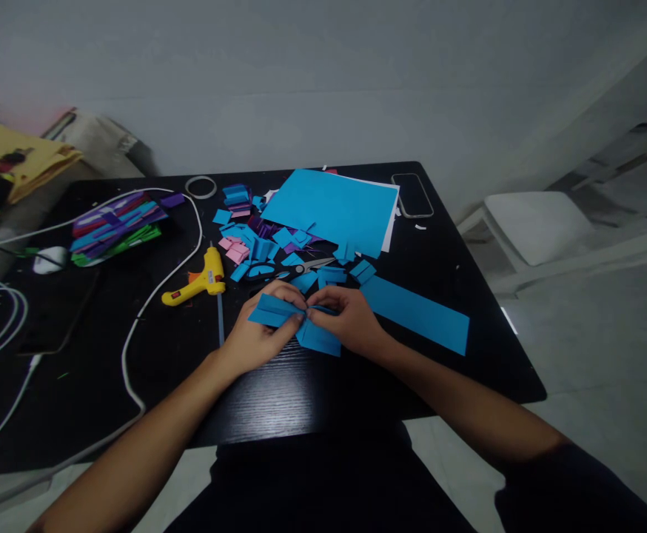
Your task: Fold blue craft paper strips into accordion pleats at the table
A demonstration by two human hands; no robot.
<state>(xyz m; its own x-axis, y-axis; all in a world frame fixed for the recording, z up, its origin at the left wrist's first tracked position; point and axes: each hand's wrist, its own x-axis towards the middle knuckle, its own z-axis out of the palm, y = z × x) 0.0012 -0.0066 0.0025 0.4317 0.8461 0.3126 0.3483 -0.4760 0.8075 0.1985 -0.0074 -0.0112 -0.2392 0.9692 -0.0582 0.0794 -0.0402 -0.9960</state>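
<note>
Both my hands meet over the near middle of a black table [279, 392]. My left hand [260, 337] and my right hand [346, 318] pinch a folded blue paper piece [317, 337] between their fingertips, its flaps sticking out left and below. A long blue paper strip [417, 314] lies just right of my right hand. Black-handled scissors [287, 272] lie just beyond my fingers among several small blue, pink and purple paper squares [246, 244].
A yellow glue gun [198, 281] lies left of my hands, its white cable [135, 326] looping toward the front edge. A large blue sheet [334, 207], a phone [412, 194], a tape ring [200, 186] and a stack of coloured strips [115, 226] lie farther back.
</note>
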